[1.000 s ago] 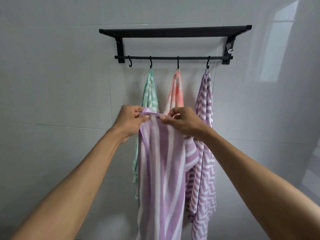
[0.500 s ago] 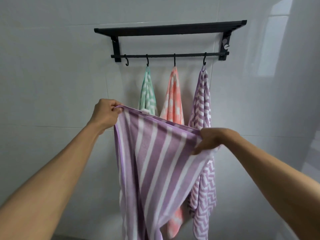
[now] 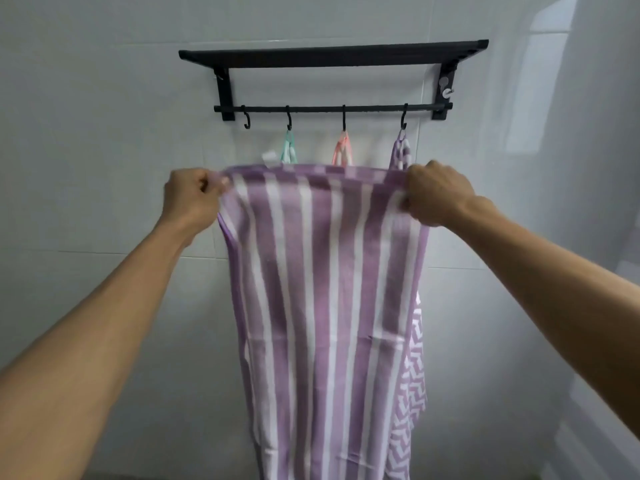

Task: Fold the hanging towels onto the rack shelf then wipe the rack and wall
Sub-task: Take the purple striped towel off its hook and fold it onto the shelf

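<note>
Below black wall rack [image 3: 332,57]: purple striped towel [image 3: 322,289], spread flat; left hand [image 3: 192,199] and right hand [image 3: 438,194] clenched on its top corners. Behind, chevron towel [image 3: 410,382] on hook.

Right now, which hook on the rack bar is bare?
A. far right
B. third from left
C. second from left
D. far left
D: the far-left hook holds nothing, while the green, pink and zigzag purple towels hang from the other three.
</note>
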Tool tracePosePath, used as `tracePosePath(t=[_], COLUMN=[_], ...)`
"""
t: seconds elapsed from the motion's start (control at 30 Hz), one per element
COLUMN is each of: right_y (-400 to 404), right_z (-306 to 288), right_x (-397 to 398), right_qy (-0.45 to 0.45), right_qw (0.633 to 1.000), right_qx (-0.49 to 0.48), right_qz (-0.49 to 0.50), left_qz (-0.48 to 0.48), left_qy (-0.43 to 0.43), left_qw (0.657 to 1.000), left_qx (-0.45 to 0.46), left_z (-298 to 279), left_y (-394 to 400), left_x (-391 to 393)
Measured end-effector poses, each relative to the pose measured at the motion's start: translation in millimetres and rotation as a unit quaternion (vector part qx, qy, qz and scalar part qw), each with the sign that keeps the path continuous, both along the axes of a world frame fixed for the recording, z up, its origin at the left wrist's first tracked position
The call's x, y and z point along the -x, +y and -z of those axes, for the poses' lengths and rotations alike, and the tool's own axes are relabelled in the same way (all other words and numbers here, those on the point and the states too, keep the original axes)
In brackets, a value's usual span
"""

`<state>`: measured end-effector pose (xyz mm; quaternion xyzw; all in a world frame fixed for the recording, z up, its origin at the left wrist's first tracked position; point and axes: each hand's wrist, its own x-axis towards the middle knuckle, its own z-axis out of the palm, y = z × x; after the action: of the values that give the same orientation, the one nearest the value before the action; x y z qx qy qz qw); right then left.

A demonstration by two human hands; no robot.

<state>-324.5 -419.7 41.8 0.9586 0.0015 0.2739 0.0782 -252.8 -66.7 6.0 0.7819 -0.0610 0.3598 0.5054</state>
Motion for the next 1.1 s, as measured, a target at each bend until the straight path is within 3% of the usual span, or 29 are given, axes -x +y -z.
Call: tracePosePath(t=[0.07,0.1,0.2,0.27,0.3,0.4,0.43,0.53,0.57,0.67,0.7,0.8,0.83,0.93,0.97,1.1], right_y=[-3,-4,1,8,11,6,4,1,3,0,-2,-4,-3,-3,-6,-8], right_z=[6,3,-10,-8,-3,11,9,4,4,8,4,-6,-5,5,6,1], right_x=[3,3,3,5,6,9,8,3,3,7,8,-1,-4,-4,-3,-6], right_qy=[0.140,0.148,-0.023,-0.117,-0.094,0.093,0.100,-0.018,-0.015,0.134,0.132,-0.050,-0.070,0.108,0.126,-0.001], right_qw=[0.989,0.988,0.999,0.992,0.995,0.995,0.994,0.998,0.998,0.989,0.989,0.996,0.995,0.992,0.990,0.996], right_qx=[0.020,0.006,-0.045,-0.052,-0.040,-0.009,-0.012,-0.043,-0.040,-0.041,-0.045,-0.066,-0.068,-0.061,-0.061,-0.078], right_qz=[0.033,0.044,0.016,0.015,0.014,0.027,0.037,0.041,0.040,0.045,0.048,0.026,0.012,-0.008,0.003,-0.052], left_qz=[0.028,0.013,-0.071,-0.071,-0.052,-0.023,-0.033,-0.067,-0.065,-0.044,-0.050,-0.109,-0.115,-0.054,-0.053,-0.098], left_qy=[0.081,0.077,-0.023,-0.044,-0.017,0.072,0.071,0.038,0.039,0.069,0.059,-0.013,-0.018,0.060,0.075,0.039], left_qw=[0.995,0.995,0.996,0.992,0.996,0.996,0.996,0.995,0.995,0.997,0.997,0.990,0.989,0.997,0.996,0.994], left_qx=[-0.053,-0.060,0.045,0.096,0.077,0.037,0.032,0.057,0.058,0.010,0.014,0.090,0.096,0.017,-0.002,0.017], left_z=[5,5,4,8,11,18,18,18,19,19,16,3,-1,-4,-4,2], left_y=[1,-2,-15,-18,-18,-13,-14,-20,-21,-22,-23,-27,-27,-20,-18,-21], left_x=[-1,-2,0,0,-2,-7,-8,-9,-10,-8,-8,-7,-6,-10,-11,-13])
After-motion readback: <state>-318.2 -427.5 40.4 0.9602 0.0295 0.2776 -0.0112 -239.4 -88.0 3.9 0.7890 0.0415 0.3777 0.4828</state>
